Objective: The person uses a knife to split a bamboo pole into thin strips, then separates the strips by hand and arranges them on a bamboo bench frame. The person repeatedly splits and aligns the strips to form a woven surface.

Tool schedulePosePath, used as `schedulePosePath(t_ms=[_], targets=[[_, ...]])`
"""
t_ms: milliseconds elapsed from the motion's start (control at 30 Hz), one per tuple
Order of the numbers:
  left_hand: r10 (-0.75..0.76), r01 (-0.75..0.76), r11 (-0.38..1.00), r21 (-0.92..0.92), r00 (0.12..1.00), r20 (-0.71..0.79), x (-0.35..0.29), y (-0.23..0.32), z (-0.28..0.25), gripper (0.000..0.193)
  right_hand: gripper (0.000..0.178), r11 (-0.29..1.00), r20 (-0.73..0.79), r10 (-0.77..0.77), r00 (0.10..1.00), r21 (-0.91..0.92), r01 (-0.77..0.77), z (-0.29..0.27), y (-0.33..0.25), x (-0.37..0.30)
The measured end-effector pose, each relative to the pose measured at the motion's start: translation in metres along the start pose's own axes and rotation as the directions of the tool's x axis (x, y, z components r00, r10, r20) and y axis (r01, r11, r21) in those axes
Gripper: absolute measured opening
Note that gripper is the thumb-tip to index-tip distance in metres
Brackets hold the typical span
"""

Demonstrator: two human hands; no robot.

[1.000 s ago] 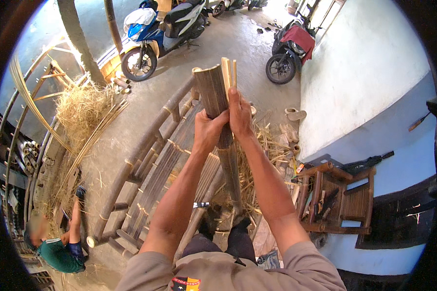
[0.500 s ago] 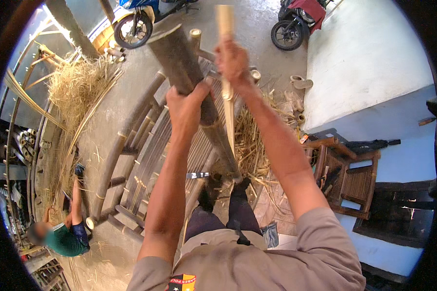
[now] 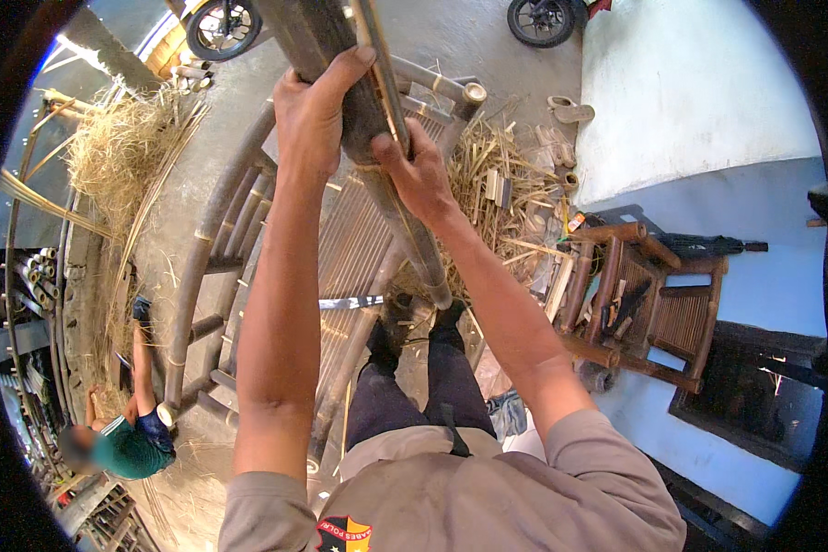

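Observation:
A thick dark bamboo pole [image 3: 400, 216] slants up and away in front of me, its lower end by my feet and its upper end cut off by the picture's edge. My left hand [image 3: 311, 115] wraps round its upper part from the left. A long, narrow split bamboo strip [image 3: 384, 69] lies along the pole's right side, its edge turned toward me. My right hand [image 3: 420, 175] is closed on that strip, thumb against the pole. Below the pole stands a slatted bamboo bench [image 3: 363, 216] with round dark rails.
Bamboo shavings and offcuts [image 3: 488, 189] litter the floor at the right, near a pair of sandals [image 3: 570, 110] and a bamboo chair [image 3: 658, 313]. A straw heap [image 3: 120, 152] lies at the left. A person in green [image 3: 133, 449] sits low left. A motorbike wheel [image 3: 223, 28] shows far back.
My right hand has come down and nearer to the pole, bringing the strip alongside it and turning its pale face away. The pole's top and my left hand have shifted up the picture.

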State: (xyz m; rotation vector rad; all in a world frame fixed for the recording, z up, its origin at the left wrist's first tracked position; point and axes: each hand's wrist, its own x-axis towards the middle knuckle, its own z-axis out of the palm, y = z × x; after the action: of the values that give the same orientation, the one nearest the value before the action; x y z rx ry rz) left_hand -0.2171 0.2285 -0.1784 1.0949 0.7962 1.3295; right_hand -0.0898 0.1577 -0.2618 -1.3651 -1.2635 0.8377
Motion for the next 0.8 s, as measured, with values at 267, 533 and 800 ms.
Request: schedulePosePath(t_ms=[267,533,800], targets=[[0.098,-0.088,0.994,-0.064,0.981,0.167,0.003,-0.003,0.032,0.023,0.066,0.997,-0.264,-0.071,0.962,-0.013,0.070,-0.035,0.055,0.056],[0.074,-0.062,0.992,-0.110,0.992,0.105,-0.005,0.002,0.037,0.019,0.076,0.998,-0.247,-0.069,0.966,-0.030,0.064,-0.045,0.092,0.089],[0.058,-0.054,0.998,-0.022,0.970,0.237,-0.072,0.048,0.009,0.026,0.073,0.909,-0.507,-0.165,0.846,-0.411,-0.069,-0.143,0.063,0.132]])
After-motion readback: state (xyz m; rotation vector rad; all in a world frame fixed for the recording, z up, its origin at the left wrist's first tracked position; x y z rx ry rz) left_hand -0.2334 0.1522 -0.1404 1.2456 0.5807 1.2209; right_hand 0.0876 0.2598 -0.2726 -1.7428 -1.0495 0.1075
